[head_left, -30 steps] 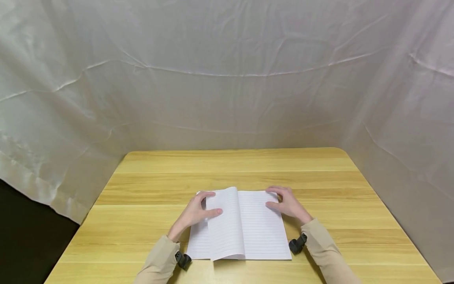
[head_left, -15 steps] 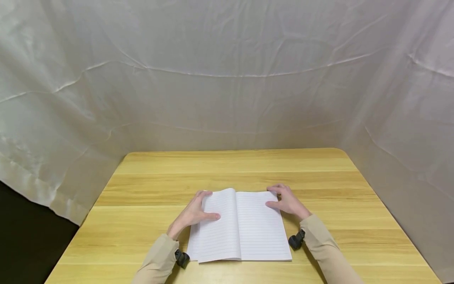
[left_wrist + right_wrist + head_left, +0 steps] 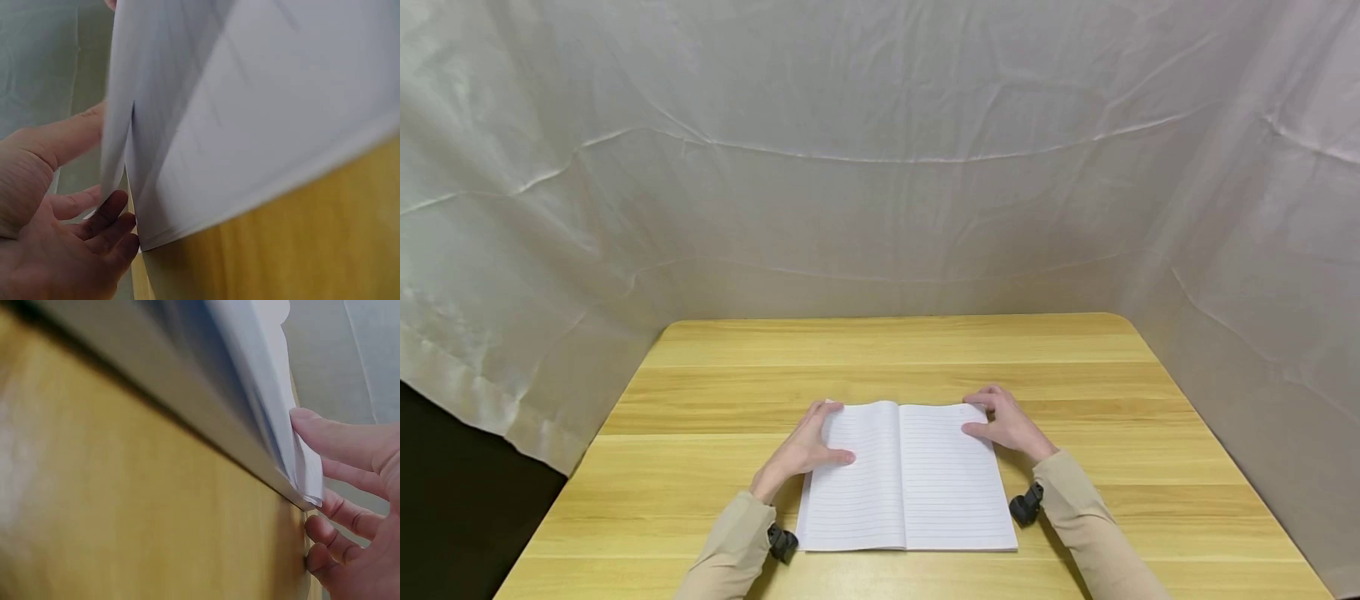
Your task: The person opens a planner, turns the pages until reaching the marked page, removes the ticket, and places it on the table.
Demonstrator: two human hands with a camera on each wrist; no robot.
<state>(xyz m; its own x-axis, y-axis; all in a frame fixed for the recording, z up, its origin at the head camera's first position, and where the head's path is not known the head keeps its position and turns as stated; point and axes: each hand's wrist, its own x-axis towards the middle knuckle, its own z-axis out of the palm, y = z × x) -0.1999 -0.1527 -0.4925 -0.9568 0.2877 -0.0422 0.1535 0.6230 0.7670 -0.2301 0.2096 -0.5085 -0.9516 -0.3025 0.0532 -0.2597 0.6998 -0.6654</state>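
An open lined notebook point(image 3: 946, 492) lies on the wooden table point(image 3: 880, 358), its white pages spread to both sides of the fold. At the left page's outer edge my left hand point(image 3: 801, 451) holds a page point(image 3: 115, 81), the thumb on top and the fingers curled by the edge; a gap shows between that page and the pages below in the left wrist view. My right hand point(image 3: 1012, 429) grips the upper right corner of the notebook, thumb on the pages point(image 3: 275, 381) and fingers around the edge. Some fingertips are hidden behind the paper.
Grey-white cloth point(image 3: 895, 208) hangs behind and on both sides of the table. Each sleeve carries a small black camera, one on the left wrist point(image 3: 782, 543) and one on the right wrist point(image 3: 1026, 505). A dark area point(image 3: 460, 500) lies beyond the table's left edge.
My left hand has brought the turning page leftward and down, so it now covers the left page beneath. My right hand has stayed at the right corner.
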